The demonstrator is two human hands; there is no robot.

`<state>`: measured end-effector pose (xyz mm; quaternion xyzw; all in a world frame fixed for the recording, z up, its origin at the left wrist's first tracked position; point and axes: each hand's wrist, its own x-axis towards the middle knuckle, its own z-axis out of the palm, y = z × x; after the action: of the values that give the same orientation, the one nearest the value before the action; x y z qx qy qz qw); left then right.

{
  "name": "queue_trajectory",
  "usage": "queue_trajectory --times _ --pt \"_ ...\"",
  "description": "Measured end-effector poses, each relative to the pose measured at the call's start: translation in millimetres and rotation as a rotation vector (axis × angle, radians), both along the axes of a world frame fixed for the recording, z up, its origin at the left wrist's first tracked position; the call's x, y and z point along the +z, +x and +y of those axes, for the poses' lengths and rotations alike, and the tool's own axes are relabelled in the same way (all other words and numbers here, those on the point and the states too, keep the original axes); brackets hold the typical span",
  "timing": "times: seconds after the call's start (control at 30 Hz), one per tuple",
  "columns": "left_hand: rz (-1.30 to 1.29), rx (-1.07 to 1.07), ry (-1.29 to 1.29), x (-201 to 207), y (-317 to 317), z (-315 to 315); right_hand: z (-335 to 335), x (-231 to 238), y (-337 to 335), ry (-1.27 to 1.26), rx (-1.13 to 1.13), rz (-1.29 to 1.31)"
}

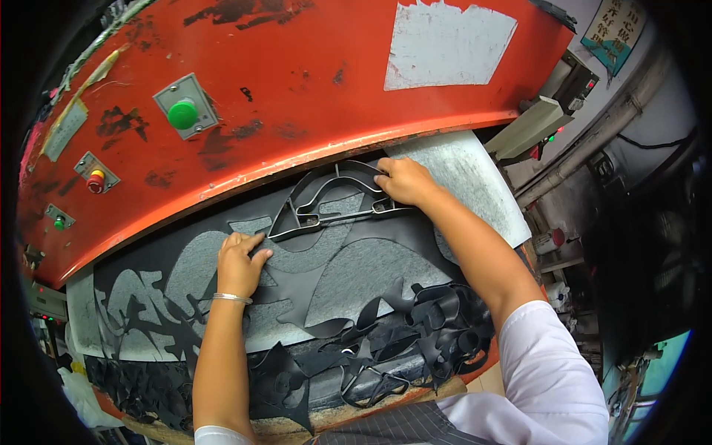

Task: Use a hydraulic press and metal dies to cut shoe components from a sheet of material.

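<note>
A curved metal cutting die (320, 221), an arched black frame with inner struts, lies on a dark leather sheet (285, 194) under the front of a red press. My right hand (404, 180) grips its upper right rim, thumb and fingers closed over the edge. Beside the die's left corner, my left hand (241, 259) rests on the sheet, thumb and index finger a little apart. Whether it touches the die, I cannot tell. Curved cut-outs in the leather show the pale grey cutting board (371, 271) underneath.
The red press front (297, 89) spans the far side, with a green button (182, 115) and a red stop button (96, 182). Black leather scraps (445, 326) heap along the near edge. A grey metal bracket (534, 126) juts out at far right.
</note>
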<state>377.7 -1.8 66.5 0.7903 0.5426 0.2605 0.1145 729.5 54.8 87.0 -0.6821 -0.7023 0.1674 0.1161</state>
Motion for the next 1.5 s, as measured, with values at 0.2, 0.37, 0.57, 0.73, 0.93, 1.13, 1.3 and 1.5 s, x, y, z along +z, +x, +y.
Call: queue_trajectory --times 0.2,0.37,0.57,0.73,0.93,1.13,1.3,1.5 --pt "-0.082 0.052 0.033 -2 -1 4 -51 8 23 0.022 -0.069 0.141" --pt "-0.083 0.044 0.028 7 -3 5 -88 -17 57 0.212 0.267 0.174" --pt "-0.216 0.066 -0.052 12 0 6 -91 -19 57 0.283 0.286 0.218" --pt "-0.198 0.065 -0.036 22 -5 2 -93 -6 50 0.305 0.276 0.18" --pt "-0.223 0.056 0.035 22 -2 7 -82 5 53 0.353 0.294 0.131" --pt "-0.2 0.01 0.067 -3 -6 13 -80 -23 57 0.342 0.3 0.09" --pt "-0.214 -0.007 0.087 2 -15 8 -72 -9 46 0.289 0.219 -0.012" --pt "-0.808 0.683 0.096 5 -122 -22 -130 -3 5 0.52 0.218 0.275"
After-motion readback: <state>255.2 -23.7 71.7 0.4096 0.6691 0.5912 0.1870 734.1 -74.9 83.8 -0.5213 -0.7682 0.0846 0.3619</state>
